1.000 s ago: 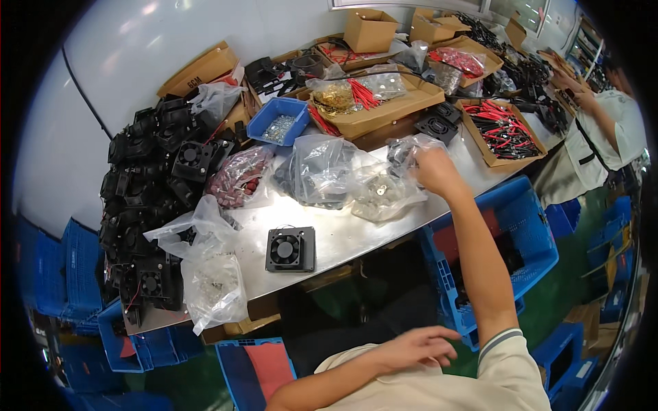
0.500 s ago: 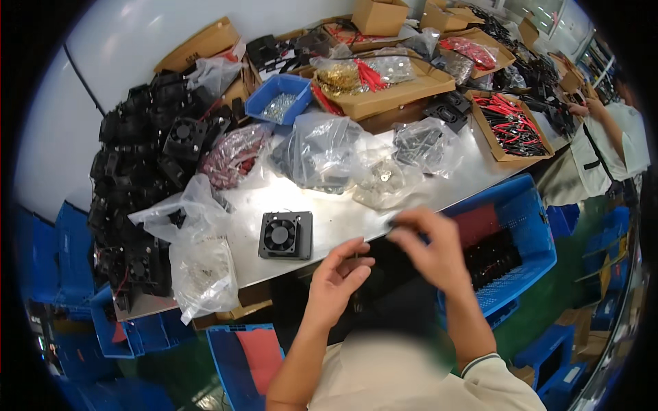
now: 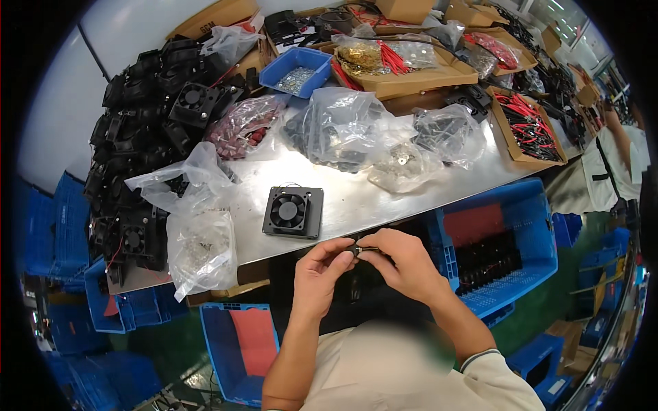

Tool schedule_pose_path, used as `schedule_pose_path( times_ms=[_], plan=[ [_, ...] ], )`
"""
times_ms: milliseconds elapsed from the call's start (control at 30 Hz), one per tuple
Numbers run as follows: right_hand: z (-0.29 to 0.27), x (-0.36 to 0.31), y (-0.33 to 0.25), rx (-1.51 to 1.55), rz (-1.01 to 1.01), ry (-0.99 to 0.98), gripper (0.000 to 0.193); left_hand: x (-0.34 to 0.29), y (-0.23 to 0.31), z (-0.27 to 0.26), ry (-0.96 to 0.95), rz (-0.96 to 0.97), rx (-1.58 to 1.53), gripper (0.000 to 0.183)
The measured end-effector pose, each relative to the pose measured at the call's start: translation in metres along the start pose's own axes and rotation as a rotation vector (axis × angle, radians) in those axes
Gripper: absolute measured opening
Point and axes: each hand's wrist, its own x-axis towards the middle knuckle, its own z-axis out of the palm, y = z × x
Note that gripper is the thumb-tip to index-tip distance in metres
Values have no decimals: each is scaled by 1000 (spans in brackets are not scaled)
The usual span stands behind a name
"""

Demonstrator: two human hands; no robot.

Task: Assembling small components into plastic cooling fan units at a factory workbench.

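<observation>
Left hand (image 3: 317, 275) and right hand (image 3: 406, 263): fingertips pinched on one small dark part (image 3: 354, 249), just off the metal table (image 3: 367, 200). Black axial fan (image 3: 287, 210): already on its square plate (image 3: 316, 214), untouched; small part not joined to it.

Both hands (image 3: 401, 257) pinch a small part (image 3: 355, 250) near a fan (image 3: 288, 210).

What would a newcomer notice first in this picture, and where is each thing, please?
Probably the big heap of black fan units at the left end of the metal table. Next, perhaps, the single black fan on the bare metal near the front edge. Just in front of that edge, the left hand and right hand meet, fingertips around a small part, too small to identify.
</observation>
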Motion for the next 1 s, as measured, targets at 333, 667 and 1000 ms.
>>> schedule_pose_path(
  times_ms=[333,667,1000],
  plan=[
    [-13,13,-8,-58,5,-57,14,12,0,2,-61,-28,-34,23],
    [-70,204,88,-668,-227,-329,19,-12,12,-21,-69,-100,-241,21],
    [-1,224,81,-828,-193,-531,36,-34,1,-48,-6,-136,-251,22]
  ],
)
